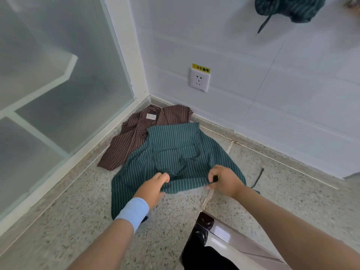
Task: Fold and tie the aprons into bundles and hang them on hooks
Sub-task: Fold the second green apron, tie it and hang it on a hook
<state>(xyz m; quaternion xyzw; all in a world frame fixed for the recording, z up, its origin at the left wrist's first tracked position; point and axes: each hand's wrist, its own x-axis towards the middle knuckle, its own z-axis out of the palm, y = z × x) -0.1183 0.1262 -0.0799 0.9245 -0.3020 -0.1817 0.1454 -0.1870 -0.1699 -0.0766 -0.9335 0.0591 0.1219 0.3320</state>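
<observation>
One green bundle (290, 8) already hangs up beyond my right hand (224, 181). That hand and my left hand (155, 186) both pinch the green striped apron (175, 149) at its near edge, folding barely begun, I'd say; beyond them the brown striped apron (134, 137) waits unfolded.

The scene is bright, with soft, cool and even light. The frosted glass panel (58, 94) on the left glows pale. Shadows are weak: only a thin one lies on the floor (78, 211) under the near edge of the green apron (175, 149). A glossy surface (220, 230) at the bottom shows white glare. The wide lens bends the tile lines of the wall (253, 55) toward the edges. The hanging bundle (288, 8) at the top is slightly blurred; the apron's stripes are sharp.
</observation>
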